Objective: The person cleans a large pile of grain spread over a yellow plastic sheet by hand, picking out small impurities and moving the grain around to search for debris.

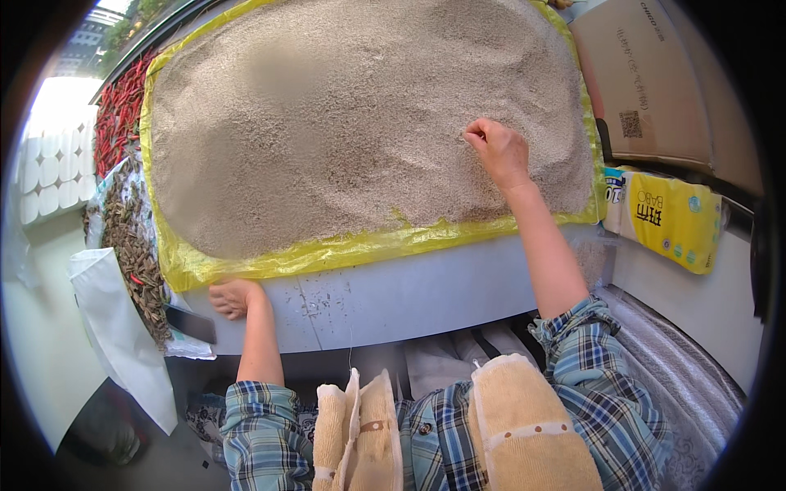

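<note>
A wide layer of small pale grain [393, 110] covers a yellow woven plastic sheet [307, 255] on a grey-white table [381, 301]. Over the right part of the grain is my right hand [500, 153], its thumb and forefinger pinched together and the other fingers curled. Nothing shows between those fingertips. My left hand [233, 297] rests palm down on the table, right by the sheet's front left corner. Its fingers are bent and a little blurred, and what may be under them is hidden. A dark mobile phone [190, 323] lies just left of that hand.
Along the left lie red chillies [123, 110], dried brown pods [132, 245], a white bag [123, 325] and white paper rolls [58, 172]. At the right are a cardboard box [645, 86] and a yellow tissue pack [669, 215]. Dark bits [325, 301] dot the table's front.
</note>
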Tool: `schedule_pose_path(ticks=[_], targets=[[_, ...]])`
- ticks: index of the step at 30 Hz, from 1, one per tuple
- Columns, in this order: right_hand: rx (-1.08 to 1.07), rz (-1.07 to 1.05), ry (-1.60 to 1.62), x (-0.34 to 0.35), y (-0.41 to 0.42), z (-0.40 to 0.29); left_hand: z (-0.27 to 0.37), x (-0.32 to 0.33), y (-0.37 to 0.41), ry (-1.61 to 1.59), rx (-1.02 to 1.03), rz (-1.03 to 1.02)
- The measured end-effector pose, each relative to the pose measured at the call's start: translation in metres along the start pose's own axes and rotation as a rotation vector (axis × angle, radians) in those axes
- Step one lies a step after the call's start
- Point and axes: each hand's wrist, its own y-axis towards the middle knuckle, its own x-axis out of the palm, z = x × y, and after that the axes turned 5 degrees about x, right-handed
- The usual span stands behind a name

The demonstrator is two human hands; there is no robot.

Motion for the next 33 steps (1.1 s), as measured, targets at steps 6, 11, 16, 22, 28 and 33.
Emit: schedule_pose_path(ticks=[6, 11, 16, 22, 28, 33], targets=[[0.272, -0.546, 0.791, 0.017, -0.056, -0.042, -0.001, -0.028, 0.003, -0.016, -0.054, -0.182], [-0.265, -0.638, 0.554, 0.086, -0.165, -0.086, 0.008, -0.023, -0.003, -0.023, -0.063, -0.237], [-0.622, -0.457, 0.292, 0.137, -0.209, -0.125, -0.022, 0.021, 0.012, 0.053, -0.012, -0.012], [-0.48, -0.547, 0.435, 0.129, -0.19, -0.107, -0.015, 0.027, -0.001, 0.074, 0.026, 0.083], [0.238, -0.627, 1.241, 0.062, -0.087, -0.123, -0.015, 0.012, 0.0, 0.04, 0.005, -0.049], [0.169, -0.205, 0.669, 0.012, -0.039, -0.091, -0.024, 0.034, 0.01, 0.093, 0.01, 0.095]])
